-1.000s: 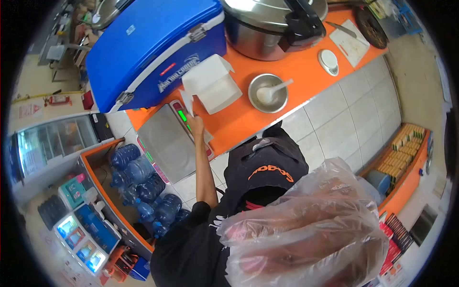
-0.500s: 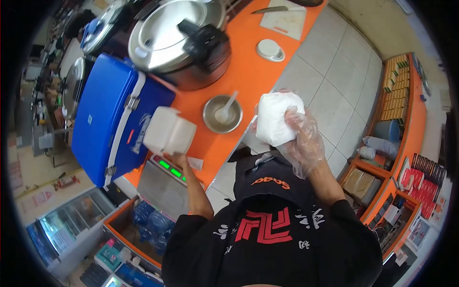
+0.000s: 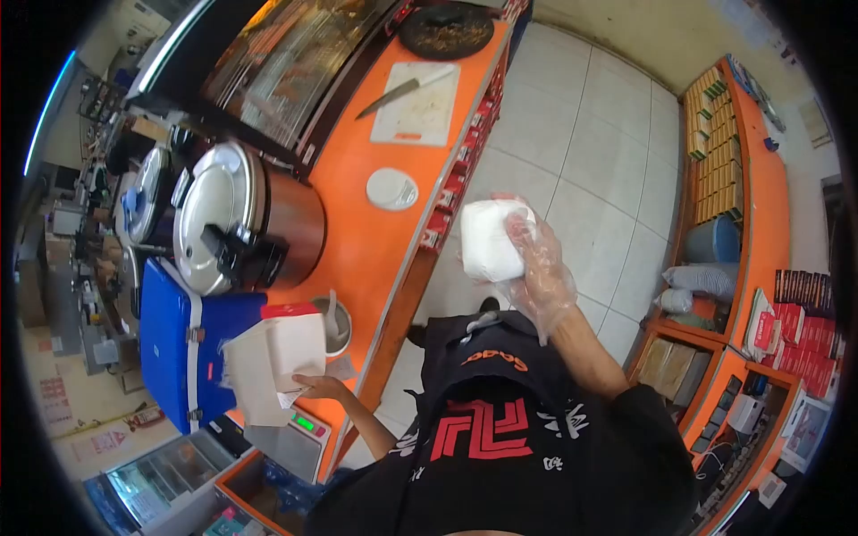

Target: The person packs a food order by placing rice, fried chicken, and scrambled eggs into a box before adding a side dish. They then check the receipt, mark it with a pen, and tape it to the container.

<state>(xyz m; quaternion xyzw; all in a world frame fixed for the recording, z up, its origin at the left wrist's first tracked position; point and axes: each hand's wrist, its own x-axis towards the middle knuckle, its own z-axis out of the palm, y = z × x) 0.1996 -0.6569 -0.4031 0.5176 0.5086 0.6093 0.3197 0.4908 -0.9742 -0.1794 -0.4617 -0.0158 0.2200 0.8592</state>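
Observation:
My right hand (image 3: 543, 277), in a clear plastic glove, grips a rounded white block-shaped packet (image 3: 494, 241); whether it is wrapped food I cannot make out. My bare left hand (image 3: 322, 386) holds a white paper takeout box (image 3: 298, 347) by its near edge, with the lid hanging open to the left. The box is over a digital scale (image 3: 299, 447) with a lit green display and covers part of it. Behind the box stands a metal bowl (image 3: 339, 332) with a white spoon in it, partly hidden.
A blue cooler box (image 3: 170, 348) and a large lidded steel pot (image 3: 290, 214) stand along the orange counter (image 3: 349, 241). Farther along are a round white lid-like item (image 3: 391, 188), a knife (image 3: 389, 96) on a white cutting board (image 3: 429, 116), and a dark round pan (image 3: 445, 34).
The takeout box in my left hand has gone from closed to open. My view has turned, showing more of the counter's far end. My right hand still holds the white packet.

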